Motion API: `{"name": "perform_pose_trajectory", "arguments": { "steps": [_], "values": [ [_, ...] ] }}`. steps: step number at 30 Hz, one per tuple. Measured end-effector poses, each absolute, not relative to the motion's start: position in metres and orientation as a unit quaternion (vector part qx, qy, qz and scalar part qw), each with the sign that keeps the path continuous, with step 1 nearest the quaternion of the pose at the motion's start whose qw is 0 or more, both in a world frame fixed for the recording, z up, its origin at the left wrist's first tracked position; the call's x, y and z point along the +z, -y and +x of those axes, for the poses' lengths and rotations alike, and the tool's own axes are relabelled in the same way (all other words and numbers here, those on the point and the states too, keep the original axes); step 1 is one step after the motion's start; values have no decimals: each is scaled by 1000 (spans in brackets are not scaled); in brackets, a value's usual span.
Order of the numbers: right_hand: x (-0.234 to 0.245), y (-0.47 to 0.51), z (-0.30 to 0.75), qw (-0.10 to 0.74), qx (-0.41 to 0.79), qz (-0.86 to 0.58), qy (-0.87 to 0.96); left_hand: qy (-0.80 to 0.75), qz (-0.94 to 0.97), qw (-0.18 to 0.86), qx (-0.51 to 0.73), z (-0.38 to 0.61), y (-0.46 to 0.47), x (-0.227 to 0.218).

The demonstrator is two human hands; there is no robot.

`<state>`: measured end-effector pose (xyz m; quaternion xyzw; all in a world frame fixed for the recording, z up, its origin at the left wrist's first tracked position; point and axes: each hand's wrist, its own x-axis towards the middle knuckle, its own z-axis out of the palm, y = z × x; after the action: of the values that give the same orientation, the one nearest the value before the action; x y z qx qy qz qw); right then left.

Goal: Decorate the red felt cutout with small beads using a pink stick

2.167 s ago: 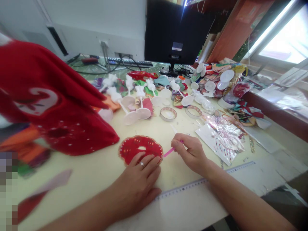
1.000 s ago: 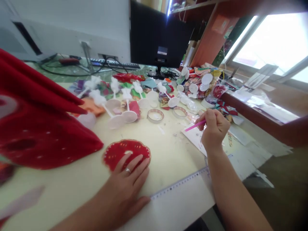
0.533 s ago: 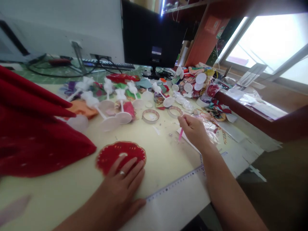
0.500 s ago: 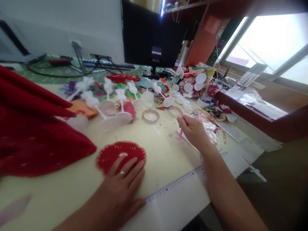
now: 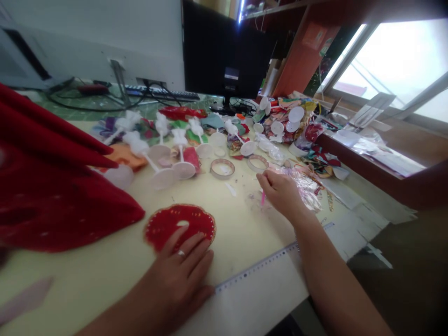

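My left hand (image 5: 187, 268) lies flat with its fingers stretched out over the near right part of a red round cloth piece (image 5: 163, 228). The cloth has a scalloped gold-edged rim, small pale dots and a white hole in the middle. A ring sits on one finger. To the right, my right hand (image 5: 282, 193) is closed around a thin pink pen-like stick (image 5: 262, 198), whose lower end points down at the table. Tiny specks lie on the table around that tip. The upper part of the stick is hidden in the fist.
Two tape rolls (image 5: 222, 169) lie beyond my hands. Behind them are several white doll-torso stands (image 5: 180, 156) and heaped fabrics. A red cloth (image 5: 66, 205) covers the left side. A ruler (image 5: 257, 269) lies along the near edge; crinkled shiny plastic (image 5: 306, 189) is at right.
The view has shifted a little, so the table's things sit slightly farther right. My right hand has moved slightly left over the table with the pink stick. My left hand stays on the cloth.
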<state>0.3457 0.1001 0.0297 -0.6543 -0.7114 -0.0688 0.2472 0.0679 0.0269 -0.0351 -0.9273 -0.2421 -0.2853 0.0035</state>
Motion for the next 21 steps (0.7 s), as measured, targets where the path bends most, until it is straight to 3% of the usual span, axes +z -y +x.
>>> {"name": "perform_pose_trajectory", "arguments": {
  "steps": [21],
  "values": [
    [31,-98,343,272,-31,-635,722,215,-919,0,-330,68,-25,-26]
  ]
}}
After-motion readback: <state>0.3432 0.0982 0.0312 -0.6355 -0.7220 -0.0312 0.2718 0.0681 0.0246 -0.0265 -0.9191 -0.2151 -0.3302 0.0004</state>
